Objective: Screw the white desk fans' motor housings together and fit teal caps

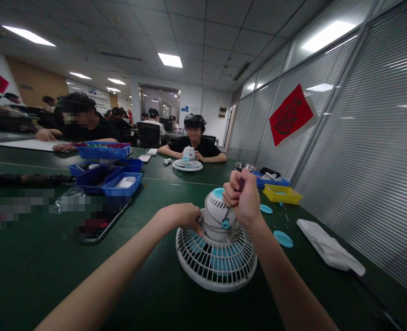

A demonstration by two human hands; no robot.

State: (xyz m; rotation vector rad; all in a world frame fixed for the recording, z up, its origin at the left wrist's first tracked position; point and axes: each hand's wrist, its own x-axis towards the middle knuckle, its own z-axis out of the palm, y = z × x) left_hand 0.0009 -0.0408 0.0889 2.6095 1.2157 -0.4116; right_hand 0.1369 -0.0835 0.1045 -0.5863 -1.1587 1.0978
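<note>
A white fan with blue blades lies grille-down on the green table, its white motor housing pointing up. My left hand rests against the left side of the housing's base, thumb over the grille, fingers wrapped around behind it. My right hand is closed in a fist at the upper right of the housing, around something dark that is mostly hidden. Below that fist, a thin dark cord and a small blue knob show on the housing. Light blue round caps and small screws lie to the right.
Blue bins and a phone are at the left. At the right are a yellow tray and a white flat part with a dark cable. Across the table a person handles another fan; another person sits back left.
</note>
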